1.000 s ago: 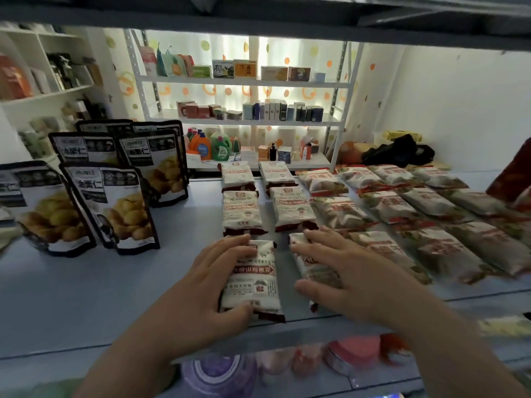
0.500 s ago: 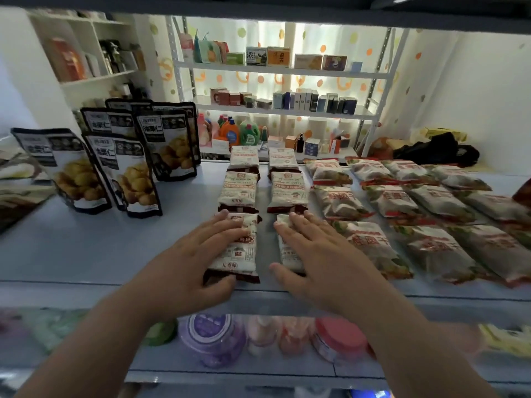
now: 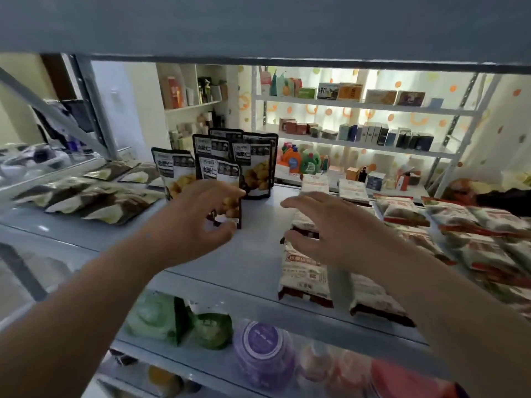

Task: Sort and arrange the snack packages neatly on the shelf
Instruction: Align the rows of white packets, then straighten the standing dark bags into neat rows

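Both hands (image 3: pixel 195 225) (image 3: pixel 330 228) open, holding nothing.

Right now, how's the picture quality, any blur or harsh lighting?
Head view: the left hand and right hand are slightly motion-blurred, the flat packets at far left smear, the backlit rear shelving glares, and the wide lens bows the shelf edge.
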`<state>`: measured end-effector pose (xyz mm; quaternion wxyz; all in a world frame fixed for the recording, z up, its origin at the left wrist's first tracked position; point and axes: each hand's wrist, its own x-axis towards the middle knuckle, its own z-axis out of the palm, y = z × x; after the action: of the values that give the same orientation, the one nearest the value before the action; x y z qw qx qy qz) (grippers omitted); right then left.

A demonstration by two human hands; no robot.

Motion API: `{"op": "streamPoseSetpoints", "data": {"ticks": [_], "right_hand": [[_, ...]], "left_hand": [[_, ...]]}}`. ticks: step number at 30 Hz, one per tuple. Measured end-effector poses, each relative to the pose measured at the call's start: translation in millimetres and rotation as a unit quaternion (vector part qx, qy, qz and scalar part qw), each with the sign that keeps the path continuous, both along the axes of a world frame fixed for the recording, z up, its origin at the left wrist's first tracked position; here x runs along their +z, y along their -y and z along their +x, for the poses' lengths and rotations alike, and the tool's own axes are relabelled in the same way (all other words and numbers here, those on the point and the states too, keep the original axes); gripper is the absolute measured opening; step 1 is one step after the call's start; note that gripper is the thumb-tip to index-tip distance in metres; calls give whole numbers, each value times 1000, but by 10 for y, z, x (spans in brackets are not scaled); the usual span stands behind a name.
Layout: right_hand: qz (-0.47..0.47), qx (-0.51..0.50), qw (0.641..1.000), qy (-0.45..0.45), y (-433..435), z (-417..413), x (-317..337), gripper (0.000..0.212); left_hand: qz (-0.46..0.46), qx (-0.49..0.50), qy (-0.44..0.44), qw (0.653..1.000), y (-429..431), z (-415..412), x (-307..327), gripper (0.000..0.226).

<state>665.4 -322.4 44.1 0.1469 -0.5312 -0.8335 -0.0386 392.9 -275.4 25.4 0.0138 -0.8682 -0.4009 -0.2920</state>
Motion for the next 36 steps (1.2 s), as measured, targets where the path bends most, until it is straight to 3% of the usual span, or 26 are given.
{"op": "streamPoseSetpoints", "data": {"ticks": [4, 10, 13, 16, 26, 30, 36], "right_hand": [[7, 27, 998, -48, -524, -420, 170, 56], [-27, -31, 995, -94, -1282, -905, 296, 70], [-65, -58, 988, -124, -1508, -1013, 296, 61], [-51, -73, 991, -102, -1591, -1031, 254, 45], [-49, -113, 985, -119, -1227, -754, 235, 39], [-65, -124, 983, -117, -1042, -625, 235, 24], [-46, -132, 983, -116, -872, -471, 223, 28]], "left_hand": [[47, 59, 27, 997, -442, -591, 272, 55], [-33, 81, -9, 996, -1346, -1127, 488, 76], [-151, 25, -15, 988, -1690, -1172, 536, 54], [-181, -26, -32, 983, -1858, -1188, 535, 31], [-189, -145, 35, 971, -1769, -938, 411, 22], [-162, -145, -11, 976, -1671, -835, 412, 23], [-143, -173, -30, 974, -1611, -787, 399, 22]]}}
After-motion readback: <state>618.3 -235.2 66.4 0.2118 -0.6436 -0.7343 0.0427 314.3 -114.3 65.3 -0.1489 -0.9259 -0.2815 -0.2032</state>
